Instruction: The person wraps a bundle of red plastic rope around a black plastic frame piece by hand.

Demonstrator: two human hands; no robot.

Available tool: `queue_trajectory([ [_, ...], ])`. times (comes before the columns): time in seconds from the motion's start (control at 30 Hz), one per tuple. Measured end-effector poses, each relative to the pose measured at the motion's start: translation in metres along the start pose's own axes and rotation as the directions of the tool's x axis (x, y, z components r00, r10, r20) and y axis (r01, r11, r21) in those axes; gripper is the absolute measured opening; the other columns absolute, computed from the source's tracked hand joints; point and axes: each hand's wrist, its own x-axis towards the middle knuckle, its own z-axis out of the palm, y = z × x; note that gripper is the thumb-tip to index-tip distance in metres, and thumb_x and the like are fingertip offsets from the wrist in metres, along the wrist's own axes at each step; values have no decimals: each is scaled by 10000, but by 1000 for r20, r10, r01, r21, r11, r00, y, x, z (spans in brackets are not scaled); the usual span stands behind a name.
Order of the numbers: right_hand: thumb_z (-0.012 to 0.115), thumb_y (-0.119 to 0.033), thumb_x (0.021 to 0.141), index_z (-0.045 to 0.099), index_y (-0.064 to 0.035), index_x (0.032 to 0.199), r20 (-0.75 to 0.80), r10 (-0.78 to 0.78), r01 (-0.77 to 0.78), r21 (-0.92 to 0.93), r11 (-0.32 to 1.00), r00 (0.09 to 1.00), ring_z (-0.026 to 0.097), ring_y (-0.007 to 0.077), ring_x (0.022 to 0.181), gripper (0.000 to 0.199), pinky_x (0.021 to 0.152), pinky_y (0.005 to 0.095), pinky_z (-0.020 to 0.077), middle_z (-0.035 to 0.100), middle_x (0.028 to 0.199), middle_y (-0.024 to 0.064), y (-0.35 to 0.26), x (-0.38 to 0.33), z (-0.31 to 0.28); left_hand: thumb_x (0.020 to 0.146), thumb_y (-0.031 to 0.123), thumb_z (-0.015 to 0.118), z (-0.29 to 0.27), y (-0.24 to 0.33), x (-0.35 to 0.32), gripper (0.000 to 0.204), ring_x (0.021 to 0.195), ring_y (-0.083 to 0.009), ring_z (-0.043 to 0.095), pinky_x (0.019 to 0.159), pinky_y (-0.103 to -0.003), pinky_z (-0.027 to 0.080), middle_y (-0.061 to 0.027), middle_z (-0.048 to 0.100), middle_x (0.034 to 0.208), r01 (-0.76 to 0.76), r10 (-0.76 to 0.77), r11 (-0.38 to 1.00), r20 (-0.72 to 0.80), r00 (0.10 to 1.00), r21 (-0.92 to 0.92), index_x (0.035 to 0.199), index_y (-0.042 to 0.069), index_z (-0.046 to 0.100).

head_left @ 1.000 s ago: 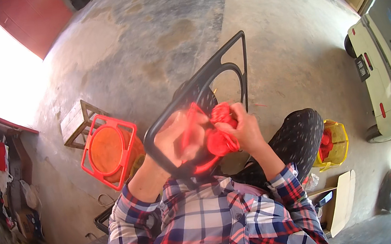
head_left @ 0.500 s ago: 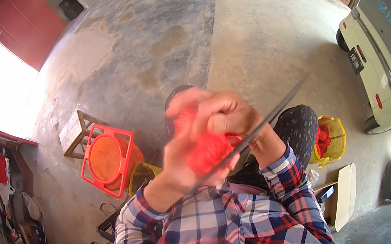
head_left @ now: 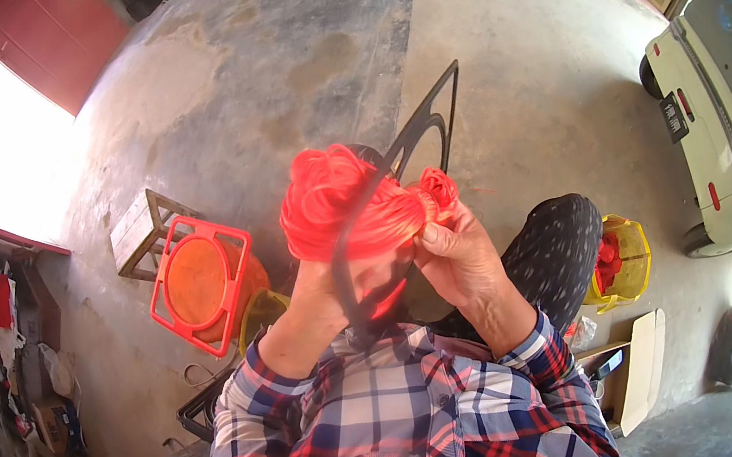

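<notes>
A thick, glossy bundle of red cord [head_left: 329, 201] is held up in front of my chest, gathered into a narrow neck with a small looped tuft at its right. Under its left part is my left hand [head_left: 315, 296], closed around the bundle, its fingers partly hidden. My right hand [head_left: 460, 262] pinches the neck between thumb and fingers. A thin black frame [head_left: 413, 133] with an open loop slants across the bundle, from near my left wrist to beyond the tuft. Whether either hand grips this frame is hidden.
To the left stand a wooden stool [head_left: 138, 237], an orange bucket under a red plastic frame [head_left: 239, 288], and a yellow basket [head_left: 266, 313]. By my right knee is a yellow basket [head_left: 637, 260] with red material. An opened cardboard box [head_left: 643, 372] and a parked vehicle [head_left: 714, 142] are at right.
My blurred hands were close together over the red bundle; now they are apart, with the bundle showing larger and higher. The black frame has turned, so its open loop shows.
</notes>
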Motion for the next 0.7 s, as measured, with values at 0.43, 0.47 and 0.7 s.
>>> queue_trajectory([
  [0.43,434,-421,968,512,-50,1147,169,-363,328,204,922,916,612,294,895,420,817,451,520,588,987,120,-56,7,-42,878,121,641,1,15,2,569,542,-75,426,417,-196,309,-69,586,913,52,-51,998,-44,998,29,1405,93,429],
  [0.47,464,-388,970,482,-48,1180,174,-312,309,44,950,934,621,288,900,400,818,439,529,593,1005,130,-47,3,-40,885,112,632,3,16,3,552,553,-76,438,421,-197,315,-69,591,914,14,-14,1000,13,1000,3,1400,91,434],
  [0.7,624,-211,918,426,-48,1248,147,-339,367,-260,893,929,544,196,1089,417,924,352,454,568,1156,93,5,4,-16,902,125,615,-9,9,3,492,536,-88,440,419,-203,322,-77,589,908,48,-50,996,19,999,73,1370,81,471],
])
